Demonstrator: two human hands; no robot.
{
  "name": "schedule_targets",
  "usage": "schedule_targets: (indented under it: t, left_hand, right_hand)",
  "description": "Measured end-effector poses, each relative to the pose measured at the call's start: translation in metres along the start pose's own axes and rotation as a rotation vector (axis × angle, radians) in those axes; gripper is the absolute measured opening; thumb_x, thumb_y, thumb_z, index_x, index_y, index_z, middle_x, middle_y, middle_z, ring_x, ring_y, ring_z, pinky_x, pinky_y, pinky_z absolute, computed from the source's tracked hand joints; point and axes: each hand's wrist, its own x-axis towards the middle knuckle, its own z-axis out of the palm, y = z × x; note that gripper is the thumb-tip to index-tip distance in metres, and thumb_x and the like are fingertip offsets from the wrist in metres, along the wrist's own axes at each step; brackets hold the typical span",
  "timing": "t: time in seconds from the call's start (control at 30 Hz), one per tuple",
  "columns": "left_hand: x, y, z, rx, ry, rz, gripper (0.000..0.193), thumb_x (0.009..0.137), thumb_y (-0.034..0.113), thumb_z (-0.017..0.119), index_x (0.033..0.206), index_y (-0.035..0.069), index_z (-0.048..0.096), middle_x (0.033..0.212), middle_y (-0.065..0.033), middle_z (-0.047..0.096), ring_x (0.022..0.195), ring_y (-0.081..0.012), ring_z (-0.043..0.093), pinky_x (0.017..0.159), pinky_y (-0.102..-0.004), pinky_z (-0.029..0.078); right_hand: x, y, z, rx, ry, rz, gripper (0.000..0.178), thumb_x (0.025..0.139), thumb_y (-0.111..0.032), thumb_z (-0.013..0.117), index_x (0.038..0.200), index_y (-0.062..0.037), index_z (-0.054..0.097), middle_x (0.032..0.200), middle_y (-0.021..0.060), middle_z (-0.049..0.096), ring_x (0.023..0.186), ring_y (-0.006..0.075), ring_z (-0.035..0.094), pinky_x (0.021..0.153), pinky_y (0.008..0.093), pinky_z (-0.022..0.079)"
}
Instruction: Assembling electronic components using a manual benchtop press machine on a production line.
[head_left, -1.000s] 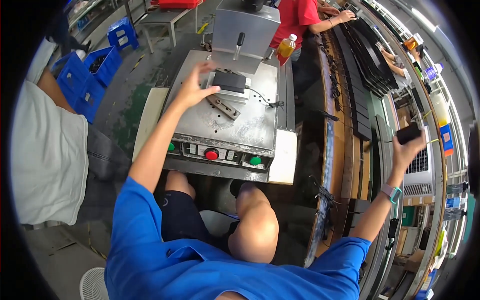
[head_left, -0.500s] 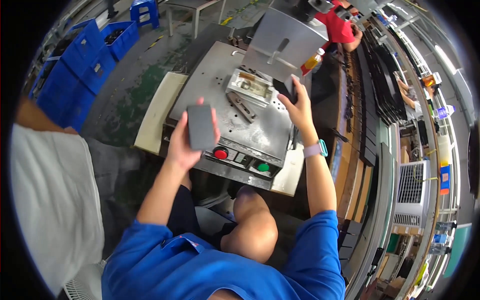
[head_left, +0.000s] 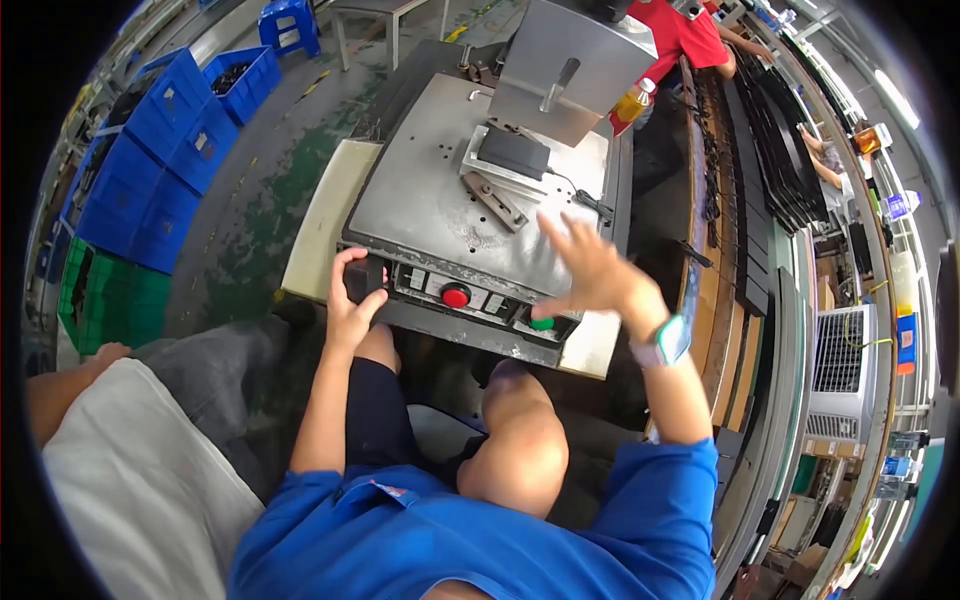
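Grey steel everywhere here. The biggest thing is the bench press table (head_left: 430, 200), with its slanted head plate (head_left: 570, 60) at the far end and stacked blue crates (head_left: 165, 150) off to the person's left. Sitting in the fixture under that head is the dark flat part (head_left: 513, 152), lying flat, with nothing touching it.

Left hand (head_left: 350, 300) is curled round the front left corner of the control panel, thumb on top. I honestly can't tell if there's a button or a piece under it. Right hand (head_left: 595, 275) is open with the fingers spread, holding nothing. It's a bit blurred and hangs just above the small green button (head_left: 541, 323). The red button (head_left: 456, 296) sits between the hands, and nobody's on it.

My read is that loading is done and this is the start-the-cycle bit. The next move would call for the right hand to drop onto the green button while the left presses at its own end, with both hands kept on the panel, well apart from the head.

Compared with half a second ago, the fixture looked bare and pale then and now has the dark part in it. The left hand was holding a dark flat piece up in front of the panel, and I can't make that piece out now. The right hand has come back from the fixture to the panel edge.
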Motion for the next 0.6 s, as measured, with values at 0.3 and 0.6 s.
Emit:
schedule_targets:
  t: [0.3,0.6]
  left_hand:
    - [-0.008,0.093,0.109,-0.335,-0.358,0.078,0.06,0.082,0.021,0.063,0.135,0.002,0.042,0.127,-0.018,0.056,0.114,-0.0241,0.055,0.099,-0.0349,0.043]
    - [-0.038,0.125,0.15,0.008,-0.975,0.135,0.089,0.094,0.063,0.04,0.151,-0.002,0.023,0.148,-0.0205,0.041,0.138,-0.03,0.038,0.112,-0.0427,0.027]
  right_hand:
    - [-0.033,-0.059,0.024,1.05,0.246,-0.24,0.091,0.078,-0.035,0.08,0.144,0.0038,0.032,0.141,0.0212,0.043,0.134,0.033,0.039,0.11,0.0429,0.034]
    - [-0.199,0.108,-0.065,0.359,0.932,0.41,0.033,0.081,-0.009,0.072,0.108,0.0008,0.056,0.1,0.0167,0.064,0.088,0.0324,0.064,0.076,0.0399,0.05]
